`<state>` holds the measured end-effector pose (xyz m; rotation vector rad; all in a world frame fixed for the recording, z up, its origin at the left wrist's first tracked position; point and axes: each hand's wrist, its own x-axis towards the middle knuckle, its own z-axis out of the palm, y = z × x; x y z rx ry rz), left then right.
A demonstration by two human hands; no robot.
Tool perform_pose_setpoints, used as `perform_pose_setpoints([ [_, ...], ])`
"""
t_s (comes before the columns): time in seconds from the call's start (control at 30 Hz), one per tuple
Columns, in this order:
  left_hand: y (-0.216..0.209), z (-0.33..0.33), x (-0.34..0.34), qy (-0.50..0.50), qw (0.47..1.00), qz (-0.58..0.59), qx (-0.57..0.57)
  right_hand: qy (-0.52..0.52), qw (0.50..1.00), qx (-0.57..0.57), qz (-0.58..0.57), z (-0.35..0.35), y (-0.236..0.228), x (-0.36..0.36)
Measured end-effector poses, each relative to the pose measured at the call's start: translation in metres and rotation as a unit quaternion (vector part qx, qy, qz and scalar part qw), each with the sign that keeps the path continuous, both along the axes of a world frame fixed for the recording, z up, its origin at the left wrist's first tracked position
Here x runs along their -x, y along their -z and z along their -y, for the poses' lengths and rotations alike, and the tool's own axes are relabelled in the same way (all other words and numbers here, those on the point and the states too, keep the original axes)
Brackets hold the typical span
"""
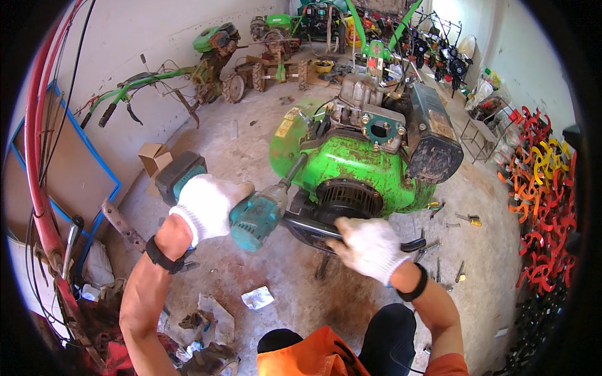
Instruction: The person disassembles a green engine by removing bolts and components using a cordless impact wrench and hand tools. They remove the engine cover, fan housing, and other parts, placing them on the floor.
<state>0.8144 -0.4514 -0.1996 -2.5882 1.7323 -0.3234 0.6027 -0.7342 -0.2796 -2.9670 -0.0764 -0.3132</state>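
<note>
In front of me stands a small engine with a dirt-streaked green shroud [351, 160]. My left hand [210, 203], in a white knit glove, is closed around the grip of a teal cordless impact driver [254, 219]. Its long socket [296, 169] points up at the left edge of the shroud; whether it sits on a bolt I cannot tell. My right hand [370, 249], also gloved, has its fingers curled over a black curved bar [313, 224] at the near side of the engine. Just behind the bar is a round black slotted starter cover [348, 197].
Several screwdrivers and hand tools [470, 219] lie on the concrete floor to the right. Beyond them is a pile of red, orange and yellow curved blades [545, 200]. A red post with cables [36, 156] rises at the left, near a cardboard box [154, 158]. Tillers [216, 47] stand along the wall.
</note>
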Motion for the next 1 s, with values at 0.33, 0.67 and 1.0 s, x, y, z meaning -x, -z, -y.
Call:
perform_pose_setpoints([
  [0.33,0.08,0.001,0.021,-0.048,0.722,-0.61,0.324,0.003,0.995,0.004,0.099,-0.032,0.018,-0.027],
  [0.67,0.159,-0.016,0.044,-0.158,0.631,-0.636,0.415,-0.003,0.993,-0.061,0.105,-0.028,0.02,-0.027],
  [1.0,0.246,-0.009,0.034,0.028,0.889,-0.238,0.391,-0.006,0.996,-0.023,0.08,-0.028,0.01,-0.028],
])
